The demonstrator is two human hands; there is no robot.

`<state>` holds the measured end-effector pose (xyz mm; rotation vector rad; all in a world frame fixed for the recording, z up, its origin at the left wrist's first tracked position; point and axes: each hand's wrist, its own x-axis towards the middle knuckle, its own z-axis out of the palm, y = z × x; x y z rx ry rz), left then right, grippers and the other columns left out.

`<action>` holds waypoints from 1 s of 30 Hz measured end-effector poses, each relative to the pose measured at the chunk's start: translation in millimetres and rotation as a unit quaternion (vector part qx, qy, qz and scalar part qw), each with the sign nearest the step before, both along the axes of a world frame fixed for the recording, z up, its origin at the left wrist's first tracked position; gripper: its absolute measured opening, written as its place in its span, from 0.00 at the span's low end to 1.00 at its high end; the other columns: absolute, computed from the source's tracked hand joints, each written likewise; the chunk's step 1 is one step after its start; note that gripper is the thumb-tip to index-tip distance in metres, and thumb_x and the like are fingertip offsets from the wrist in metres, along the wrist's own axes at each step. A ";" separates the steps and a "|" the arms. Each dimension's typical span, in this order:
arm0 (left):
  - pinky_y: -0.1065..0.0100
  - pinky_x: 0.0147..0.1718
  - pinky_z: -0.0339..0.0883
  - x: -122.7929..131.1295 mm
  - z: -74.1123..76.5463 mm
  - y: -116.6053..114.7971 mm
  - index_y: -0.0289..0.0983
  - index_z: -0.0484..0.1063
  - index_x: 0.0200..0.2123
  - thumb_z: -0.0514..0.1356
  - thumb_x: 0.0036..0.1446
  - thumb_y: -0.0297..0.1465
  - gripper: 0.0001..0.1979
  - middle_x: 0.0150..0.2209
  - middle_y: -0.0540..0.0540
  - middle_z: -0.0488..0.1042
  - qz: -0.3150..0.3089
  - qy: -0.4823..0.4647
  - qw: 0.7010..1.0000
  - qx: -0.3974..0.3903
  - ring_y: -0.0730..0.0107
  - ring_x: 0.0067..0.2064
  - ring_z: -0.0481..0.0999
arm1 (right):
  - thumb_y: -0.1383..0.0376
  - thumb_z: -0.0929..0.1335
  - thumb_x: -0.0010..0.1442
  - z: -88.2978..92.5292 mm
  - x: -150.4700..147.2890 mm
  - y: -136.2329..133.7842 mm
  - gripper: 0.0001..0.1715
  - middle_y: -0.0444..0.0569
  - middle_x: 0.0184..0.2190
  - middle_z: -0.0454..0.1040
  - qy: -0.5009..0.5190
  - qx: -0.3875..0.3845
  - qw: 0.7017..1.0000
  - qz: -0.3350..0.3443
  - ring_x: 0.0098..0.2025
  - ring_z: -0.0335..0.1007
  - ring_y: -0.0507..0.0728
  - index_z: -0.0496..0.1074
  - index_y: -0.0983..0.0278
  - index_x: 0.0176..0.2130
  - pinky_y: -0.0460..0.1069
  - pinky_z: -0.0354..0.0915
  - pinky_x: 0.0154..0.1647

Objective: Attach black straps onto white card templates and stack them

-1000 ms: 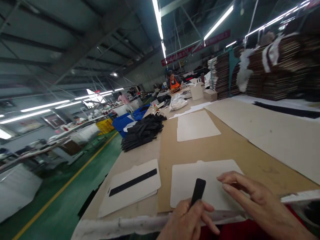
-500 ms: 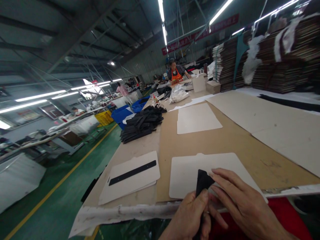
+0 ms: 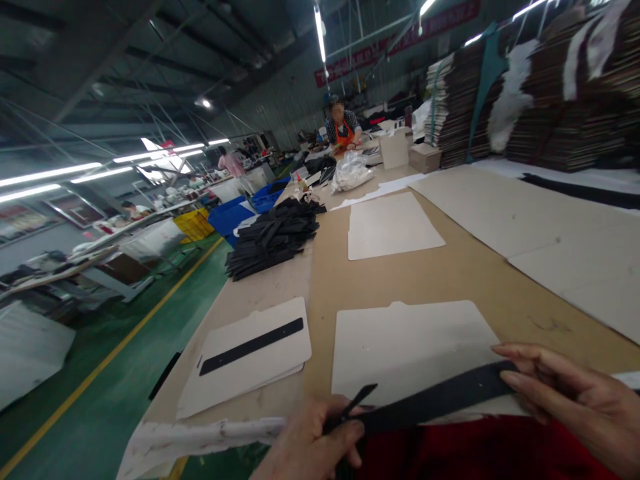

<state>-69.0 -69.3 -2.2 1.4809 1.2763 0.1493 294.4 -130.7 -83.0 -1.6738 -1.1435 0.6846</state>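
Observation:
A black strip (image 3: pixel 440 399) is stretched between my two hands above the near edge of a pale board (image 3: pixel 400 347). My left hand (image 3: pixel 315 437) is closed on the strip's left end, and a thin dark piece (image 3: pixel 364 398) with a pointed tip sticks up from its fingers; its kind I cannot make out. At the other end, my right hand (image 3: pixel 565 393) pinches the strip between thumb and fingers. To the left lie more pale boards (image 3: pixel 285 357), the top one bearing a black strip (image 3: pixel 253 345) laid lengthwise.
Farther along the table sit a heap of black strips (image 3: pixel 275 237), another pale board (image 3: pixel 393 227) and a clear plastic bag (image 3: pixel 351 172). Large pale sheets (image 3: pixel 550 227) cover the right side, with tall stacks (image 3: pixel 560 113) behind. A person in an orange apron (image 3: pixel 344 133) stands at the far end.
The bunched black strip is now drawn out between my hands. My right hand has moved right with one end, my left hand left and slightly down. The view has shifted a little.

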 end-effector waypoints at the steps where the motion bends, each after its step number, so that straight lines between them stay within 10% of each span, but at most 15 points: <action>1: 0.74 0.23 0.57 0.7 3.7 4.6 0.37 0.77 0.42 0.59 0.60 0.44 0.18 0.30 0.48 0.78 0.022 0.001 0.999 0.023 0.73 0.26 0.70 | 0.38 0.71 0.53 3.0 0.9 0.7 0.32 0.46 0.24 0.75 -0.003 -0.017 1.000 0.010 0.23 0.70 0.56 0.79 0.58 0.44 0.48 0.70 0.23; 9: 0.67 0.26 0.65 26.1 -1.7 35.8 0.38 0.74 0.36 0.61 0.51 0.45 0.17 0.20 0.53 0.70 0.192 0.020 0.971 0.144 0.65 0.24 0.72 | 0.36 0.67 0.49 31.3 -8.2 29.6 0.29 0.47 0.26 0.78 -0.090 -0.061 0.994 -0.015 0.28 0.75 0.60 0.77 0.56 0.33 0.52 0.71 0.28; 19: 0.60 0.44 0.71 30.4 -22.8 51.3 0.39 0.78 0.42 0.58 0.55 0.44 0.18 0.40 0.43 0.82 0.165 0.057 0.957 0.234 0.53 0.44 0.80 | 0.40 0.65 0.51 19.2 -9.3 42.0 0.26 0.44 0.21 0.74 -0.136 -0.065 0.987 -0.054 0.23 0.70 0.57 0.75 0.56 0.35 0.51 0.64 0.25; 30: 0.61 0.41 0.70 33.2 -25.9 57.3 0.39 0.77 0.38 0.60 0.55 0.49 0.19 0.36 0.45 0.81 0.181 0.076 0.947 0.253 0.53 0.41 0.79 | 0.44 0.66 0.48 28.6 -12.7 45.5 0.23 0.45 0.22 0.75 -0.136 -0.088 0.984 -0.076 0.23 0.71 0.57 0.76 0.56 0.34 0.52 0.64 0.25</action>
